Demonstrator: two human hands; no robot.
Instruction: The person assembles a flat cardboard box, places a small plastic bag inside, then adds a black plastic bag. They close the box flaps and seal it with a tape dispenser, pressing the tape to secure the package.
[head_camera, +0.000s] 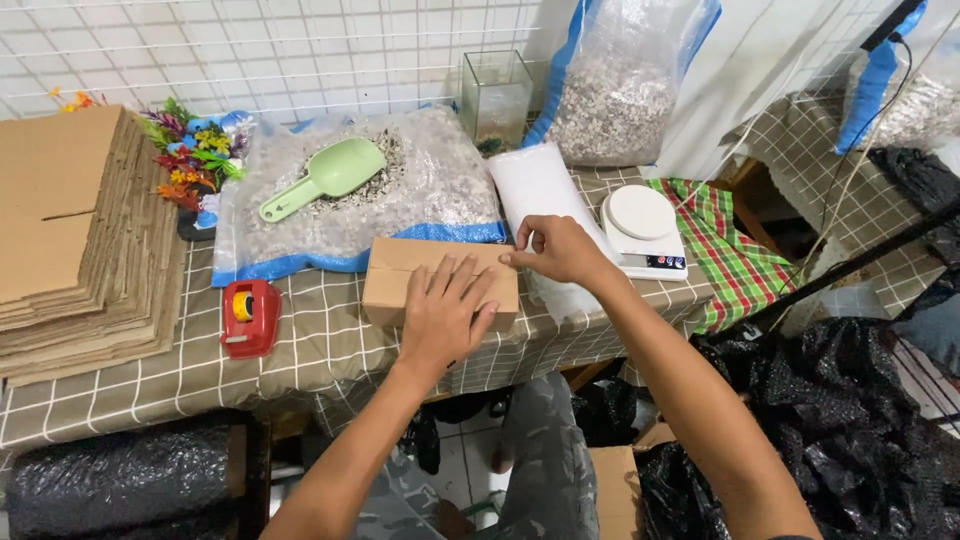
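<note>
1. The small brown cardboard box (440, 283) sits closed at the front edge of the table (150, 385), which is covered with a grey-green checked cloth.
2. The left hand (443, 312) lies flat on the box top, palm down, fingers spread and pointing away from the person. It presses on the surface and grips nothing.
3. The right hand (556, 248) is at the box's far right corner. Its thumb and forefinger are pinched together at the top edge there; what lies between them is too small to tell.
4. The two hands are apart, both in contact with the same box.
5. Just behind the box lies a large clear bag of pale gravel (350, 200) with a blue edge, opened flat. A light green plastic scoop (328, 176) rests on the gravel.
6. A red tape dispenser (249, 317) stands on the cloth left of the box, near but not touching.
7. A tall stack of flattened cardboard sheets (75, 240) occupies the left end of the table.
8. A cluster of coloured artificial plants (195, 155) lies between the stack and the gravel bag.
9. A white kitchen scale (645, 230) with a round platform stands right of the right hand, beside a roll of white foam sheet (535, 185).
10. A small glass tank (496, 97) and a second, upright bag of gravel (615, 90) stand against the white wire grid at the back.
11. Black bubble wrap (850, 420) is heaped on the floor at the right.
</note>
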